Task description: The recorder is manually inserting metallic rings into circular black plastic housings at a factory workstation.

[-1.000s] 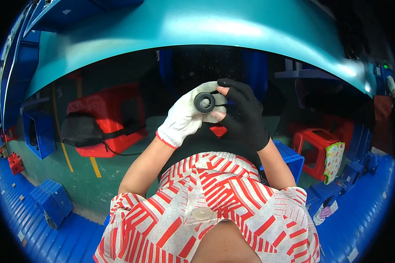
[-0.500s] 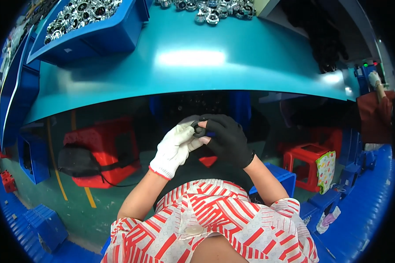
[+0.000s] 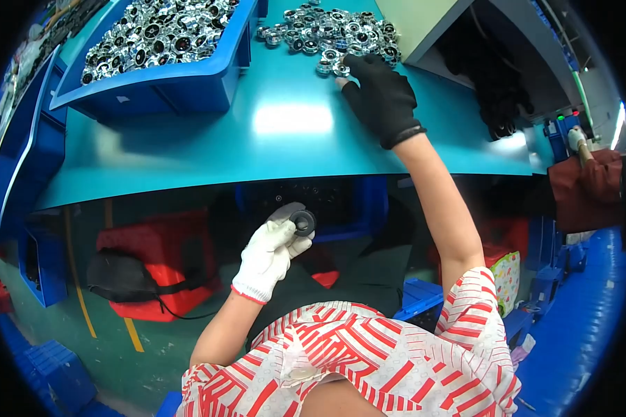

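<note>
My left hand (image 3: 271, 250), in a white knit glove, is closed on a black ring-shaped part (image 3: 302, 223) with a round hollow middle, held below the table's front edge. My right hand (image 3: 382, 97), in a black glove with bare fingertips, is stretched out over the table. Its thumb and forefinger are apart, on either side of a shiny round part (image 3: 341, 69) at the near edge of a pile of shiny round parts (image 3: 327, 31). The other fingers of that hand are mostly hidden by the glove's back.
A blue bin (image 3: 209, 90) full of similar shiny parts stands on the teal table (image 3: 188, 149) at left. A pale panel (image 3: 424, 28) borders the pile at right. Under the table edge sits another blue bin (image 3: 375, 215). Red stools (image 3: 146, 243) and a co-worker's gloved hand (image 3: 576, 139) are also around.
My right hand has left the black part and reached forward to the pile. The left hand keeps the black part and has shifted slightly down and left. The view has tilted toward the table.
</note>
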Available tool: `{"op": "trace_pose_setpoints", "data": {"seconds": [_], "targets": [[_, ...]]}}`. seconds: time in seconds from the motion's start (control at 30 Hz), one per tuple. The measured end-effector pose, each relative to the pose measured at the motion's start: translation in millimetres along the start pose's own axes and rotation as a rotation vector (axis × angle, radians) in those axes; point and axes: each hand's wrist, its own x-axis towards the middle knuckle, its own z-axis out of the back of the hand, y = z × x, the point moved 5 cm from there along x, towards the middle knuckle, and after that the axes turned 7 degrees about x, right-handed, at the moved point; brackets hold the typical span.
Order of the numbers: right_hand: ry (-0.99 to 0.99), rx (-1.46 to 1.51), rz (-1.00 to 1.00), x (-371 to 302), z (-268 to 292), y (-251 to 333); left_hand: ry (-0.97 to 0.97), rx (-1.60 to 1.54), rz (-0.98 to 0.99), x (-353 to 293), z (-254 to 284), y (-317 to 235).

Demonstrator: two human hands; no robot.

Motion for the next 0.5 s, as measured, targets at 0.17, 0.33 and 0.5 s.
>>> {"op": "trace_pose_setpoints", "data": {"seconds": [0.17,0.33,0.5], "targets": [[0.056,-0.04,-0.006,12.8,-11.5,-16.8,-0.012,-0.018,0.022,0.1,5.9,1.1],[0.068,-0.062,-0.081,9.6,-10.1,-19.8,0.005,-0.003,0.01,3.9,7.6,2.8],[0.213,-0.017,-0.24,8.3,-0.4,-30.6,0.01,0.009,0.011,3.7,4.0,2.7]]}}
